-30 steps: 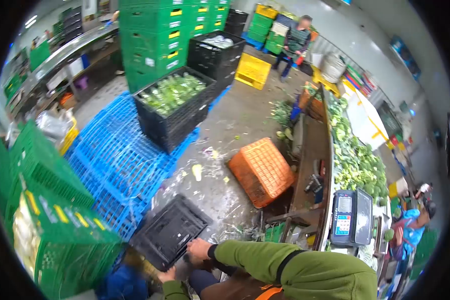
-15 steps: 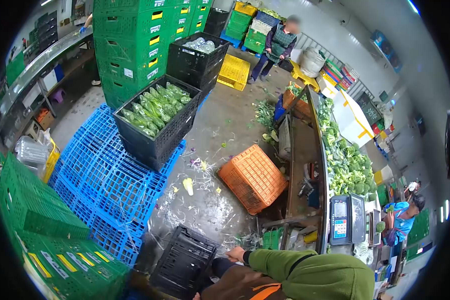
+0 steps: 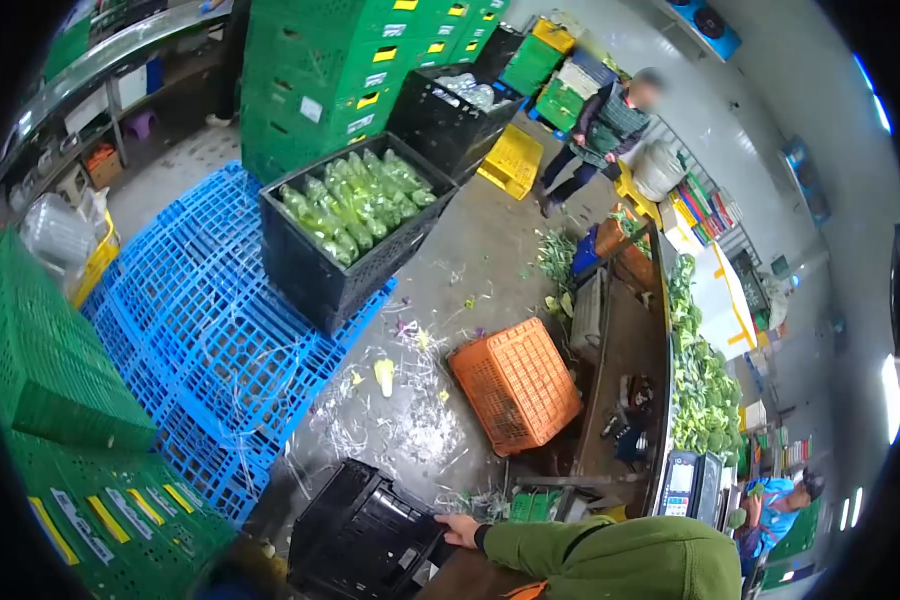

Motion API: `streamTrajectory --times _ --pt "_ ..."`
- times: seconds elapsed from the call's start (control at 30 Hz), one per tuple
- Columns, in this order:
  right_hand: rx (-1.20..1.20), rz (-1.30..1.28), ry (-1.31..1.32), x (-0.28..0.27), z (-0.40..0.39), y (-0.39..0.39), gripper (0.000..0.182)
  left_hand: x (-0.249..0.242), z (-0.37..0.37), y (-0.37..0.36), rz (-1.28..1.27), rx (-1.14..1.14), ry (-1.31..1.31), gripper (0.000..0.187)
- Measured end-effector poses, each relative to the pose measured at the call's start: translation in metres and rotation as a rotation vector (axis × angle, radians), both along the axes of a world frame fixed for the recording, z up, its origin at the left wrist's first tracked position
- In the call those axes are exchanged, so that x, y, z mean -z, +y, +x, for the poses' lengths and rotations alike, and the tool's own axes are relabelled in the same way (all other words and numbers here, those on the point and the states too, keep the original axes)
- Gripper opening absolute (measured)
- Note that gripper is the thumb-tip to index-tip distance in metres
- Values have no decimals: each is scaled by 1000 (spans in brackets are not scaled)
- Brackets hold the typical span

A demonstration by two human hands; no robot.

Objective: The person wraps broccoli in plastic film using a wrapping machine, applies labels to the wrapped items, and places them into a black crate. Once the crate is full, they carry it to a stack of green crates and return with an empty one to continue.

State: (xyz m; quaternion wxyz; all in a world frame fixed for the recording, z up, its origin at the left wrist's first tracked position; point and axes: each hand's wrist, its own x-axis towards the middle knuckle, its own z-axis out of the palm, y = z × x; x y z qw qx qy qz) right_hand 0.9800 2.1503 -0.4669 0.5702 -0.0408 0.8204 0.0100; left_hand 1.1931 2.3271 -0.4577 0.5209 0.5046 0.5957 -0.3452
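A black plastic crate [image 3: 355,530] stands on the floor at the bottom centre of the head view, with its ribbed side and part of its inside showing. My right hand [image 3: 458,530], in a green sleeve, is closed on the crate's right rim. Its fingertips are partly hidden by the edge. My left hand is out of the picture. Just beyond the crate, an upturned orange crate [image 3: 520,385] sits on the floor among vegetable scraps.
Blue pallets [image 3: 200,310] lie to the left, bearing a black crate [image 3: 340,270] of bagged greens. Green crates [image 3: 320,100] are stacked behind. A bench with broccoli [image 3: 700,390] and a scale [image 3: 682,480] runs along the right. One person [image 3: 610,130] stands at the back, another [image 3: 770,515] at right.
My right hand has come to the black crate's rim and closed on it. The crate now sits at a different angle. Another hand at the bottom edge has left view, and the camera has turned.
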Motion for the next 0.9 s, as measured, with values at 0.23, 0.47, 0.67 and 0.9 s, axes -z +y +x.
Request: streamTrajectory --times 0.23,0.47,0.67,0.9 --pt "438 -145 -231 -8 20 25 27 -7 -10 27 94 -137 -29 41" --pt "429 -150 -456 16 10 32 18 -30 0 49 159 -549 -159 40" --pt "-118 -371 -438 48 -20 61 16 23 -27 127 -506 -424 -58 69" --pt "-67 -405 -635 227 -53 68 17 3 -107 187 -169 -117 -185 50"
